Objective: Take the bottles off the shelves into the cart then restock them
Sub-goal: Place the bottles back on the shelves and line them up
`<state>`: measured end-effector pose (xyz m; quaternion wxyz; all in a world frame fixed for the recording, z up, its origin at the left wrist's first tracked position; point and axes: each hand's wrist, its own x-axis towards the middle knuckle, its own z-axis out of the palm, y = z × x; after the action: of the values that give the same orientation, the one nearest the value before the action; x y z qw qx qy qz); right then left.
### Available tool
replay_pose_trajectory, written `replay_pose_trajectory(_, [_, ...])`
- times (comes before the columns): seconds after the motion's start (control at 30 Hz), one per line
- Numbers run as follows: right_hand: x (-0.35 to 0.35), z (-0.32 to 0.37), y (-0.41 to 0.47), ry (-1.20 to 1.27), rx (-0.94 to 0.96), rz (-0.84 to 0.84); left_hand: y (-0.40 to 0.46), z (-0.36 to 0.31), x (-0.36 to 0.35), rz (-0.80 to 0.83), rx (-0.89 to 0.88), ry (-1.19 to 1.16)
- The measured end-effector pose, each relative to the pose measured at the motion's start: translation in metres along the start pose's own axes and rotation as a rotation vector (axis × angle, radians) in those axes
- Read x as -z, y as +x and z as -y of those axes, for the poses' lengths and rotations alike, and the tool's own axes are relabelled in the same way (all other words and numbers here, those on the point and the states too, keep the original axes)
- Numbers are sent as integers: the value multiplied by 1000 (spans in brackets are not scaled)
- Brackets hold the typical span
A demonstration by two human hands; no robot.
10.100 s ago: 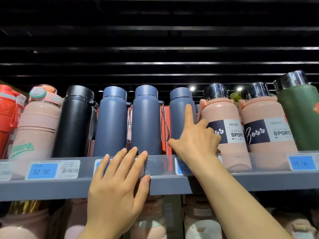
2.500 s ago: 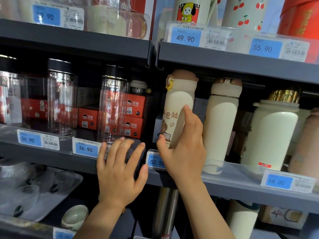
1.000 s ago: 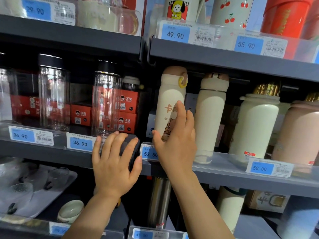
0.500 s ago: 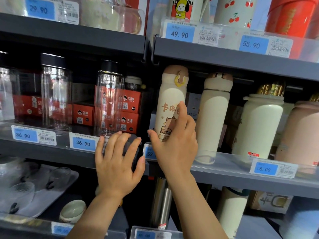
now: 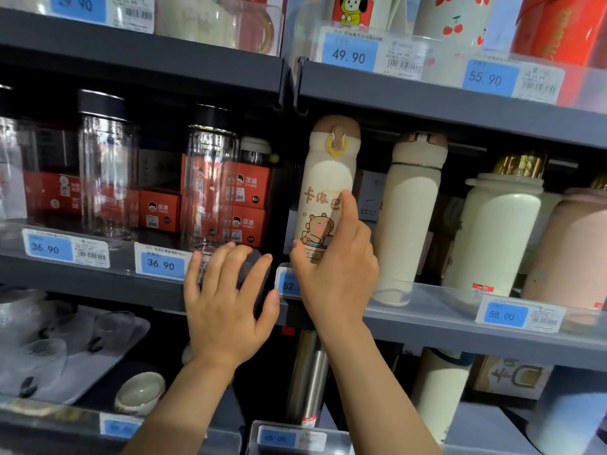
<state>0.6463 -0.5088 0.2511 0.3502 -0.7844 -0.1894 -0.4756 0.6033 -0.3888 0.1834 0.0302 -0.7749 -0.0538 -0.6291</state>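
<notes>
Clear bottles (image 5: pixel 108 172) left of flasks (image 5: pixel 410 211) — boxes (image 5: pixel 161 210) behind

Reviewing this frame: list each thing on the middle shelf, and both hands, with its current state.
Cartoon bottle: upright on the shelf, lid shut, gripped low by the right hand.
Right hand: fingers curled round the cartoon bottle.
Left hand: fingers spread, resting on the shelf edge.
Cream bottle: upright, lid shut, untouched.
Gold-capped bottle: upright, capped.
Clear bottles: upright, empty, black caps on.
</notes>
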Motion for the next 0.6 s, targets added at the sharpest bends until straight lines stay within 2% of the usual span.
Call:
replay_pose_trajectory(0.2, [1,1,-1,17,11,2,0,0,0,4,-5,14])
replay_pose_trajectory(0.3, [16,-5,-6,134,118,12,0,0,0,-2,-7,12])
replay_pose_trajectory(0.4, [39,-29,-8,79,215,-84,0,0,-1,-13,-2,18])
replay_pose_trajectory(0.5, [51,-55,6,-1,120,-139,-1,1,-2,-13,-1,27])
replay_pose_trajectory(0.6, [56,-65,21,-14,21,-89,-1,1,-2,-5,2,30])
